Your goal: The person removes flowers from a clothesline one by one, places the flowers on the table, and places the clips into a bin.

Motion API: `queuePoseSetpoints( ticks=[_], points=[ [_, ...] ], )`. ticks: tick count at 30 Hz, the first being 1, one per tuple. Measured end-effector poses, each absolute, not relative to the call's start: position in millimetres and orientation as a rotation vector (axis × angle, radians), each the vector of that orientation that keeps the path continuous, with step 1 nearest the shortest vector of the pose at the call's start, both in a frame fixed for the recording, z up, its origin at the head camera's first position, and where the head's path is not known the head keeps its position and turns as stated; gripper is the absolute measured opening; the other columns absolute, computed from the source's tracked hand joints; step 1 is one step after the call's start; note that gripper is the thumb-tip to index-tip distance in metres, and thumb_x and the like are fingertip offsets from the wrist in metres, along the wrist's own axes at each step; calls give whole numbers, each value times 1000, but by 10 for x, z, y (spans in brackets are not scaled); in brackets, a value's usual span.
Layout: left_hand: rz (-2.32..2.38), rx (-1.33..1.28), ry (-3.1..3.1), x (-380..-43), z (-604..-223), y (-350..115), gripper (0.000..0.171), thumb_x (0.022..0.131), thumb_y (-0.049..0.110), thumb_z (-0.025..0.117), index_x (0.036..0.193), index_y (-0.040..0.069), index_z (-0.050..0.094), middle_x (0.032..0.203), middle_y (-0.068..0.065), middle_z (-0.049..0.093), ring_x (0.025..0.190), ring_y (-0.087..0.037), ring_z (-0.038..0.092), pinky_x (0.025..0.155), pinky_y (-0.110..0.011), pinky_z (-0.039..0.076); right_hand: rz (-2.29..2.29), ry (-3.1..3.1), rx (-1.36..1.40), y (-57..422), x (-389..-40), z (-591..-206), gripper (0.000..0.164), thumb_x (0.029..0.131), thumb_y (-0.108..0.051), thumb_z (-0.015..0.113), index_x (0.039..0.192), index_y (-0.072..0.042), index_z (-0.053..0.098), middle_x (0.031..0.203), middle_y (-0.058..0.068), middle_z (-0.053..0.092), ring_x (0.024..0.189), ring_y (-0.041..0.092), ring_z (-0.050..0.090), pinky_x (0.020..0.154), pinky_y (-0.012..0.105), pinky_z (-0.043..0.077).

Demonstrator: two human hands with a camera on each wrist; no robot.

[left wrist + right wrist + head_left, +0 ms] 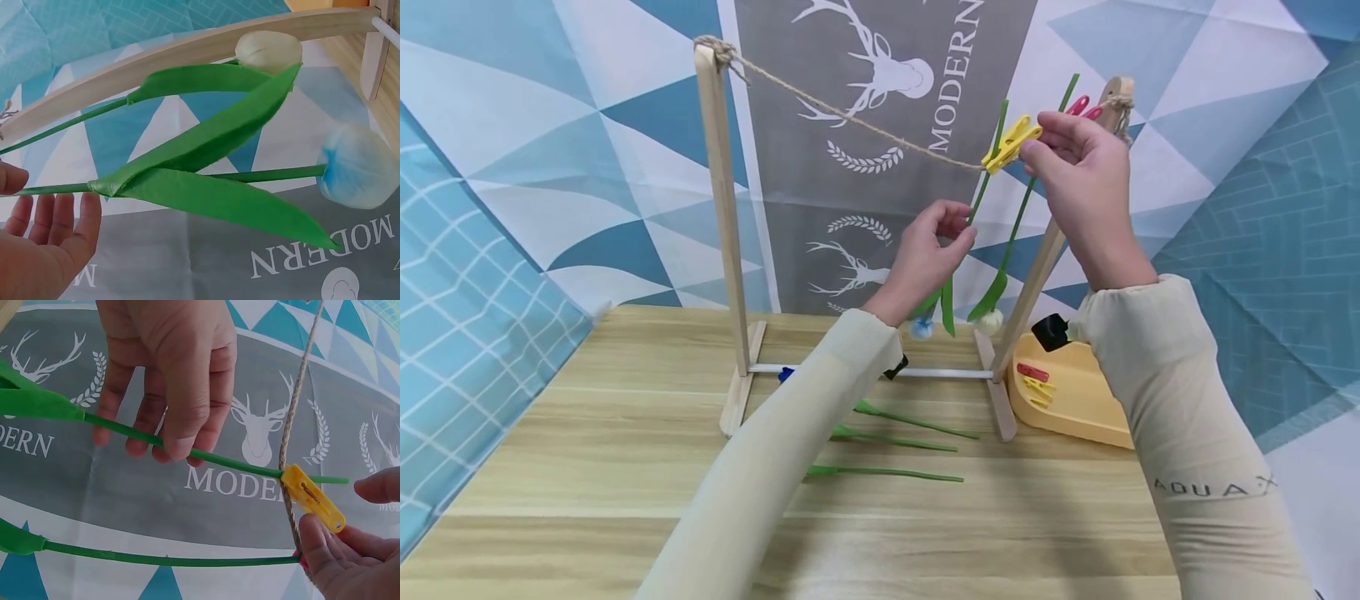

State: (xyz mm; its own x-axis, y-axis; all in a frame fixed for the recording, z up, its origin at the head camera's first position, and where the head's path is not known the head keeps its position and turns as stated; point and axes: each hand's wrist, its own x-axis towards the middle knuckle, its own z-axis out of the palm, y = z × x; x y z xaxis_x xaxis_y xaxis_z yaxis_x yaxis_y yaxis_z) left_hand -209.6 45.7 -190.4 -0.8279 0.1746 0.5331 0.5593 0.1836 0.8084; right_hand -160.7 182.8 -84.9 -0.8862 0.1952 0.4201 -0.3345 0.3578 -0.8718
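An artificial blue-and-white tulip hangs head down from a twine line. My left hand pinches its green stem between thumb and fingers. Near the stem's upper end, a yellow clothespin clamps it to the twine. My right hand is at the clothespin's handle end with its fingers apart; whether a fingertip touches it is hard to tell. Beside it hangs a white tulip, its stem held by a red clothespin close to the right post.
Wooden posts carry the twine, joined low down by a white rod. Several green stems lie on the wooden table, their flower ends mostly behind my left sleeve. A yellow tray at right holds red and yellow clothespins.
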Motion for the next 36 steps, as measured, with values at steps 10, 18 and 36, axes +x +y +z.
queuePoseSetpoints(
  ticks=[10,18,36],
  points=[
    [-1638,-722,-2153,-2107,-1883,463,22,91,12,58,111,4,59,98,-8,62,88,-14,56,79,-17,46,1537,-2233,141,1877,-1638,-790,50,88,-24,64,134,-11,51,114,3,60,93,7,63,89,16,48],
    [-1619,-760,-2182,-2077,-1864,410,23,91,13,59,112,5,59,97,-7,61,86,-14,56,74,-17,46,1604,-2268,183,1915,-1674,-739,51,86,-22,65,134,-12,51,127,8,59,89,7,64,77,10,50],
    [-1609,-860,-2191,-2078,-1870,326,22,92,12,57,113,4,58,94,-8,60,83,-16,57,77,-28,50,1744,-2213,333,2073,-1656,-730,44,76,-23,75,112,-1,61,93,1,65,77,10,67,73,11,51]
  ],
)
